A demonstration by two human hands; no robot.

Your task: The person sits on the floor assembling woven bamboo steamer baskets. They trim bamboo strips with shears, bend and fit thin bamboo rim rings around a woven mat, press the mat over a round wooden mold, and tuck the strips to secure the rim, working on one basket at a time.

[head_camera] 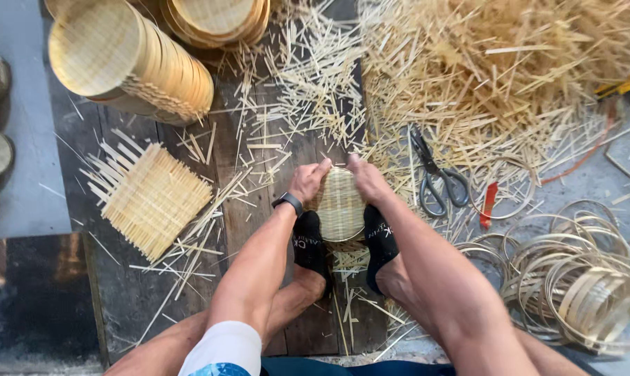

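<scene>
Bamboo offcuts (496, 76) blanket the dark plank floor (259, 216) from twelve to three o'clock. A stack of woven lids (130, 59) lies at eleven, a square woven mat (151, 198) at nine, coiled hoops (586, 278) at four, scissors (436, 177) at two. Both forearms reach forward. The left hand (309, 179) and right hand (367, 177) clamp the top edge of a small round woven disc (339, 205), fingers curled over it, apparently tight. Black-socked feet (343, 244) pinch its lower edge at six.
</scene>
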